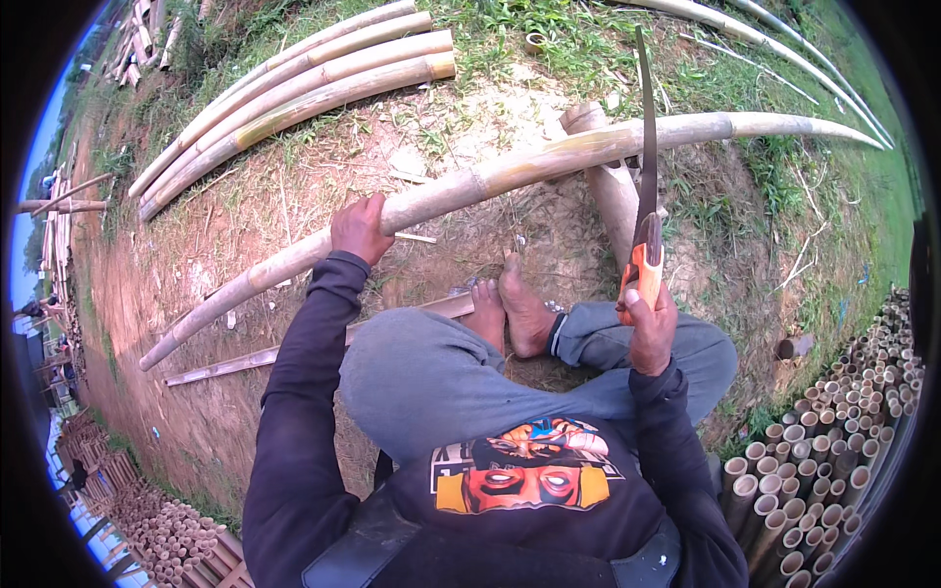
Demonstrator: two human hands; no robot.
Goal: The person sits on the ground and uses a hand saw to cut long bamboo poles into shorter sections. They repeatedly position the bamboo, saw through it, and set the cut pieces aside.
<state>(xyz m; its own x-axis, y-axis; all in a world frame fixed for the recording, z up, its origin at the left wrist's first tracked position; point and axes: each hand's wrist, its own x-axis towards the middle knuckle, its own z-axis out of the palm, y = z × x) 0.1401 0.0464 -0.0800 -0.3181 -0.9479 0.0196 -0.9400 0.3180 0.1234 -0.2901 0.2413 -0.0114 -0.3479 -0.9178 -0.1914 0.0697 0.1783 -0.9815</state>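
Observation:
A long bamboo pole [529,169] stretches across in front of me, from the lower left to the far right. My left hand [362,229] is wrapped round it left of the middle. Under its right part stands a short, thick bamboo support [613,211]. In my right hand [650,328] is a handsaw [645,147] with an orange handle, gripped at the handle. Its long blade points away from me and overlaps the pole in this view; whether it touches the pole I cannot tell.
Several cut bamboo poles [323,103] lie at the far left. More long poles [784,49] lie at the far right. Upright bamboo pieces [799,470] are stacked at the lower right, others [176,539] at the lower left. A thin bamboo strip [230,366] rests near my bare feet [524,314].

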